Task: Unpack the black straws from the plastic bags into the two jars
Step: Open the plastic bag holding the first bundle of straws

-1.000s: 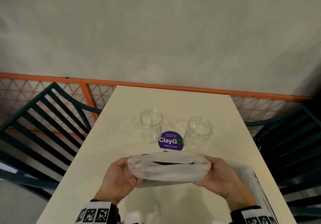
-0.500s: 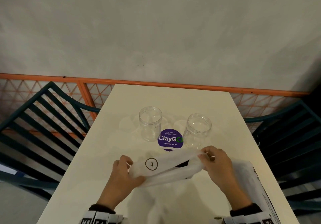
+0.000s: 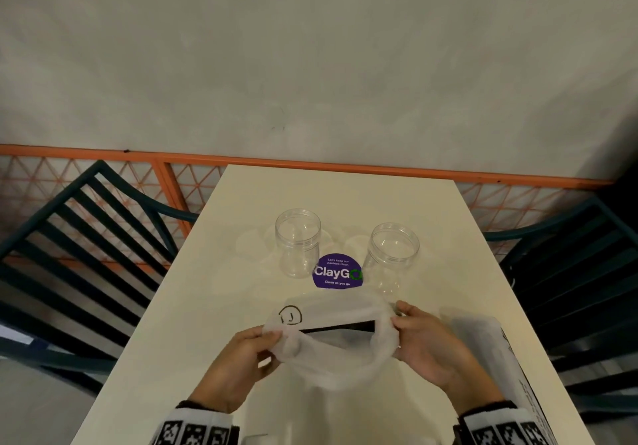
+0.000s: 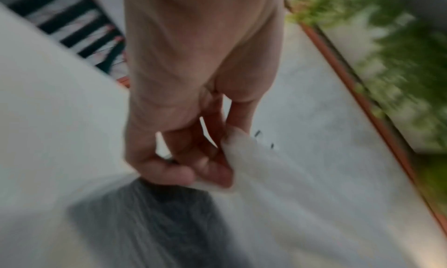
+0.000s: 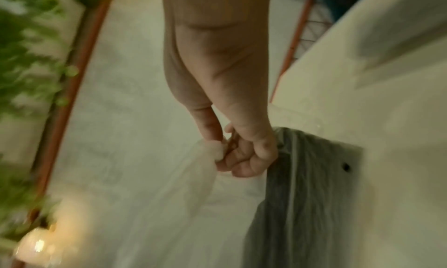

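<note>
A translucent white plastic bag [image 3: 331, 351] hangs between my two hands above the near half of the cream table [image 3: 214, 306]. My left hand [image 3: 257, 348] pinches the bag's left edge [image 4: 241, 157]. My right hand [image 3: 402, 323] pinches its right edge [image 5: 212, 149]. The bag's mouth is pulled wide, and a dark band of black straws [image 3: 340, 326] shows inside. In both wrist views the straws show as a grey mass [image 5: 302, 195] through the plastic. Two clear jars stand beyond the bag, one on the left [image 3: 298, 241] and one on the right [image 3: 393, 254], both without lids and with nothing in them.
A round purple ClayGo sticker [image 3: 337, 272] lies between the jars. Another white bag with print [image 3: 511, 368] lies at the table's right edge. Dark slatted chairs stand at the left [image 3: 69, 254] and right [image 3: 580, 272]. An orange railing [image 3: 310, 159] runs behind the table.
The bag was stretched flat and twisted between my hands; now its mouth is spread into a wide oval, with the straws showing inside. Both hands have kept hold of its edges.
</note>
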Demonstrator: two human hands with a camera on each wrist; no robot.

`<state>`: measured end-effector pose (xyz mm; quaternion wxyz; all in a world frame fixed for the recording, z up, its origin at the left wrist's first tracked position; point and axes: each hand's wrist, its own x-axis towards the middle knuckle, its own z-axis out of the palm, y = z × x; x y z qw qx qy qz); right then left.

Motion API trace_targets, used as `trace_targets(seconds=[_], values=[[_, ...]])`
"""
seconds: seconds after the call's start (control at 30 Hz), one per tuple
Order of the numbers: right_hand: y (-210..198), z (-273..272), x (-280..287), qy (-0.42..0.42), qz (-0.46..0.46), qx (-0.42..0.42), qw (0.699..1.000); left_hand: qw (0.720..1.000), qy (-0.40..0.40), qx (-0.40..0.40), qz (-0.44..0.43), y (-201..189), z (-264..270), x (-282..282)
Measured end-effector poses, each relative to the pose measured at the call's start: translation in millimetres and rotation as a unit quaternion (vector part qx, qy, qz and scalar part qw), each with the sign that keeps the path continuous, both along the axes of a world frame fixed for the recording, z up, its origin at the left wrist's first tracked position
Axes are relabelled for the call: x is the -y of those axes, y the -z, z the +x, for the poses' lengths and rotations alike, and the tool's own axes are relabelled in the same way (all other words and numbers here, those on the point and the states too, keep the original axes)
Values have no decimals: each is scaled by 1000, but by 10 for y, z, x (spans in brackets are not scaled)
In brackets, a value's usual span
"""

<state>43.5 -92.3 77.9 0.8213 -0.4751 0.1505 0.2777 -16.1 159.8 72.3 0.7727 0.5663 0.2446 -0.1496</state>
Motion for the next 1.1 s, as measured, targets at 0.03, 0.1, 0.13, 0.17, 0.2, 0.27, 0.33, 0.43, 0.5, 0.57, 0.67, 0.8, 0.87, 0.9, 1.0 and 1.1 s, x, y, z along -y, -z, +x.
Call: trace_targets(seconds=[0.03,0.1,0.13,0.17,0.2,0.27,0.33,0.43,0.5,0.57,0.67,0.8,0.87,0.9,1.0,1.1], values=[[21,0,26,-2,36,-9,999,999,5,-33,-29,18,5,-23],[55,-4,57,5,76,-33,997,991,2,-106,-76,25,19,-48],[61,-4,70,14,80,-47,996,986,-11,-137,-95,25,27,-51],[26,-13,77,22,78,-63,995,981,-25,-159,-109,26,38,-53],[31,-12,105,25,73,-78,994,978,-37,-172,-116,21,41,-48],[66,-4,134,27,35,-95,995,976,-50,-176,-118,12,40,-3],[40,-20,97,21,-3,-75,997,979,-58,-164,-110,30,39,54],[-7,-64,71,-32,-33,-4,999,989,-47,-113,-78,55,31,73],[12,-80,106,-79,-140,54,986,998,-17,-53,-13,37,19,45],[52,-80,88,-84,-306,113,942,998,11,0,65,16,5,38],[67,-35,5,3,-411,131,902,983,30,28,179,38,12,47],[51,5,15,65,-468,158,867,926,48,75,367,61,-2,-11],[36,-16,28,55,-516,162,839,894,45,104,433,58,-9,-30],[25,-34,20,43,-520,159,838,883,43,110,454,57,-8,-32],[26,-87,-4,5,-465,178,867,869,44,110,480,81,12,-9],[-23,-104,-43,-2,-374,174,911,897,55,102,427,114,14,33]])
